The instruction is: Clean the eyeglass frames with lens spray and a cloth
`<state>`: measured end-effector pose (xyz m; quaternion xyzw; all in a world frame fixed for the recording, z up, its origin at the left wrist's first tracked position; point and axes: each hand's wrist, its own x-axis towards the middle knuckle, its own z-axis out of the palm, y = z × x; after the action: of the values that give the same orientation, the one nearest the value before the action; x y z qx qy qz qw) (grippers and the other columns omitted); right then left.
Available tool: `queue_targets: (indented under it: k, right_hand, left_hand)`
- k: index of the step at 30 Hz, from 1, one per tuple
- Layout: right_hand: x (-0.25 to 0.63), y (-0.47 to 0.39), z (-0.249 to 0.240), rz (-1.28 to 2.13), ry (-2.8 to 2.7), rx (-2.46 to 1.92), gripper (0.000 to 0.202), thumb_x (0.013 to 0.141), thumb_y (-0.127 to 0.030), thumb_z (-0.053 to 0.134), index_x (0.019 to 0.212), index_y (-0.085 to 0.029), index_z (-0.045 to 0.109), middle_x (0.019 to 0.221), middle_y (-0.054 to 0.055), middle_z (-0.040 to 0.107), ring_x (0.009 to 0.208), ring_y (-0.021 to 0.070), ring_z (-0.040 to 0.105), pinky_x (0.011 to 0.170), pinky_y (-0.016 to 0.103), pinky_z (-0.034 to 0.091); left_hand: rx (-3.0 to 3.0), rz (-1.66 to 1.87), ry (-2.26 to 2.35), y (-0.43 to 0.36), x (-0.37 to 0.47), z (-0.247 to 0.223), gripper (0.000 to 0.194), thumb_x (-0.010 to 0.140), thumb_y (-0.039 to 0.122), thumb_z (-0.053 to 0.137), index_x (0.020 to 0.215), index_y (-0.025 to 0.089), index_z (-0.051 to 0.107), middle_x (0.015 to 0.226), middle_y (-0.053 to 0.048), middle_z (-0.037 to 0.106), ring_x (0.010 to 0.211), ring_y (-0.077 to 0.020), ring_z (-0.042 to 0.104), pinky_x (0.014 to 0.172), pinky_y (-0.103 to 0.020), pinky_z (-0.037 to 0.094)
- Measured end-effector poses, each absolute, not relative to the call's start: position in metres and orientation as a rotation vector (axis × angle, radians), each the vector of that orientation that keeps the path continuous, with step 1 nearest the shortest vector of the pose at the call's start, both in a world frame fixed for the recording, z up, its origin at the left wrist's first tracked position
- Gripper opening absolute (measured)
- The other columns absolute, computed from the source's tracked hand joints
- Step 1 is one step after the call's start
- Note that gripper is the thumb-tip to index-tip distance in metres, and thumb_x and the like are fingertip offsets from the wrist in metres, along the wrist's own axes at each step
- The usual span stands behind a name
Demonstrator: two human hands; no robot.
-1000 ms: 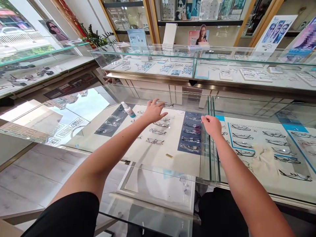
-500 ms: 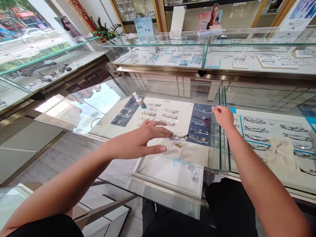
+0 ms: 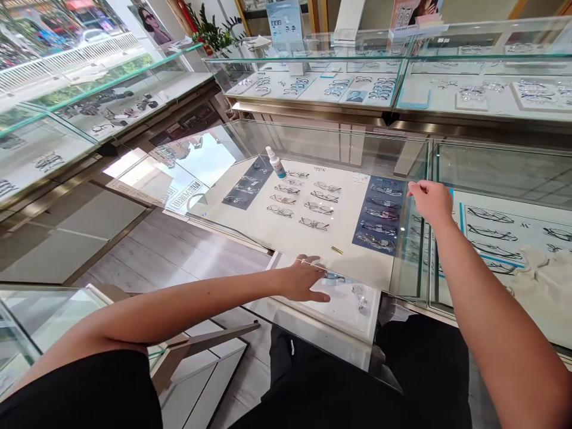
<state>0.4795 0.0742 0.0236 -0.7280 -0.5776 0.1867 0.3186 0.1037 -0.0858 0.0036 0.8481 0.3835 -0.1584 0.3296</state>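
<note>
My left hand (image 3: 306, 280) reaches over the white drawer (image 3: 344, 319) at the counter's near side, its fingers partly beneath the glass edge. A pair of eyeglasses (image 3: 334, 276) shows at its fingertips, over a light-blue patch; the thumb stands apart. The exact grip is hard to see. My right hand (image 3: 431, 201) is raised above the glass joint at the right, fingers curled in a pinch; what they hold, if anything, is hidden. A small gold bar (image 3: 337, 250) lies in the display beyond my left hand, near rows of eyeglasses (image 3: 314, 223).
A white spray bottle (image 3: 276, 162) stands on the glass counter. Dark display strips (image 3: 376, 214) hold more eyeglasses. A crumpled beige cloth (image 3: 547, 274) lies at the right. Clear packets (image 3: 358, 298) are in the drawer. Further glass cases (image 3: 322, 89) line the back and left.
My left hand has drawn back from the display to the drawer, with the eyeglasses moving along at its fingertips. My right hand stays pinched at the right. The view has shifted slightly.
</note>
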Motion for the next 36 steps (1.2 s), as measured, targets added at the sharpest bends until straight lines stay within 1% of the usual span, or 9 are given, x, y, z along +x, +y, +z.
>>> queue_targets:
  k: [3, 7, 10, 14, 19, 23, 27, 30, 36]
  right_hand:
    - [0.479, 0.074, 0.025, 0.491, -1.518, -1.925, 0.040, 0.097, -0.050, 0.056, 0.071, -0.024, 0.071, 0.051, -0.001, 0.046, 0.057, 0.0198, 0.044, 0.065, 0.036, 0.031]
    - [0.477, 0.073, 0.027, 0.507, -1.511, -1.952, 0.038, 0.097, -0.048, 0.056, 0.071, -0.024, 0.070, 0.055, 0.000, 0.051, 0.057, 0.0187, 0.044, 0.065, 0.036, 0.030]
    - [0.476, 0.073, 0.027, 0.512, -1.511, -1.964, 0.039, 0.098, -0.049, 0.055, 0.071, -0.024, 0.070, 0.056, -0.001, 0.052, 0.057, 0.0184, 0.044, 0.065, 0.036, 0.030]
    - [0.475, 0.074, 0.025, 0.503, -1.529, -1.946, 0.040, 0.098, -0.051, 0.054, 0.072, -0.024, 0.069, 0.055, -0.001, 0.051, 0.058, 0.0186, 0.045, 0.064, 0.035, 0.030]
    - [0.473, 0.074, 0.025, 0.528, -1.517, -1.937, 0.043, 0.099, -0.053, 0.052, 0.071, -0.024, 0.068, 0.055, -0.001, 0.051, 0.056, 0.0179, 0.043, 0.063, 0.034, 0.029]
    - [0.470, 0.073, 0.027, 0.528, -1.504, -1.916, 0.043, 0.100, -0.052, 0.051, 0.070, -0.024, 0.065, 0.056, -0.001, 0.050, 0.056, 0.0175, 0.042, 0.062, 0.034, 0.028]
    - [0.469, 0.073, 0.028, 0.545, -1.506, -1.910, 0.044, 0.101, -0.050, 0.050, 0.066, -0.024, 0.057, 0.056, -0.002, 0.047, 0.056, 0.0169, 0.041, 0.060, 0.033, 0.028]
    - [0.468, 0.073, 0.030, 0.561, -1.490, -1.912, 0.044, 0.101, -0.049, 0.050, 0.065, -0.024, 0.055, 0.056, -0.002, 0.047, 0.056, 0.0166, 0.042, 0.060, 0.033, 0.029]
    - [0.467, 0.072, 0.032, 0.562, -1.471, -1.898, 0.043, 0.101, -0.050, 0.051, 0.067, -0.024, 0.058, 0.057, -0.002, 0.049, 0.057, 0.0162, 0.042, 0.061, 0.032, 0.030]
  left_hand:
    - [2.477, -0.261, 1.237, -0.056, 0.112, -0.040, 0.083, 0.097, 0.071, 0.058, 0.163, 0.021, 0.053, 0.172, -0.019, 0.045, 0.167, -0.0489, 0.019, 0.130, -0.066, 0.021]
    - [2.721, -0.069, 1.393, 0.006, 0.119, -0.079, 0.087, 0.103, 0.066, 0.045, 0.170, 0.011, 0.039, 0.182, -0.017, 0.024, 0.171, -0.0444, 0.005, 0.134, -0.061, 0.015]
    - [2.746, 0.046, 1.503, 0.050, 0.125, -0.098, 0.087, 0.104, 0.063, 0.042, 0.171, 0.008, 0.035, 0.184, -0.016, 0.020, 0.171, -0.0432, 0.001, 0.136, -0.059, 0.010]
    - [2.615, 0.182, 1.716, 0.095, 0.136, -0.118, 0.087, 0.104, 0.061, 0.040, 0.173, 0.010, 0.030, 0.184, -0.016, 0.018, 0.172, -0.0422, 0.001, 0.136, -0.059, 0.006]
    - [2.514, 0.346, 1.858, 0.152, 0.139, -0.132, 0.084, 0.105, 0.061, 0.039, 0.170, 0.008, 0.036, 0.181, -0.017, 0.029, 0.171, -0.0423, 0.005, 0.135, -0.058, 0.005]
    - [2.479, 0.474, 1.874, 0.200, 0.134, -0.135, 0.070, 0.107, 0.059, 0.038, 0.158, 0.013, 0.055, 0.172, -0.015, 0.046, 0.170, -0.0407, 0.011, 0.133, -0.060, 0.006]
    - [2.386, 0.521, 1.884, 0.233, 0.129, -0.140, 0.060, 0.108, 0.059, 0.037, 0.135, 0.020, 0.072, 0.160, -0.012, 0.062, 0.169, -0.0404, 0.015, 0.132, -0.062, 0.005]
    - [2.346, 0.534, 1.862, 0.246, 0.125, -0.145, 0.059, 0.109, 0.061, 0.037, 0.126, 0.022, 0.077, 0.157, -0.011, 0.064, 0.169, -0.0398, 0.015, 0.132, -0.064, 0.002]
    - [2.308, 0.481, 1.787, 0.262, 0.123, -0.157, 0.060, 0.109, 0.062, 0.036, 0.122, 0.024, 0.080, 0.152, -0.012, 0.069, 0.170, -0.0410, 0.013, 0.130, -0.068, -0.002]
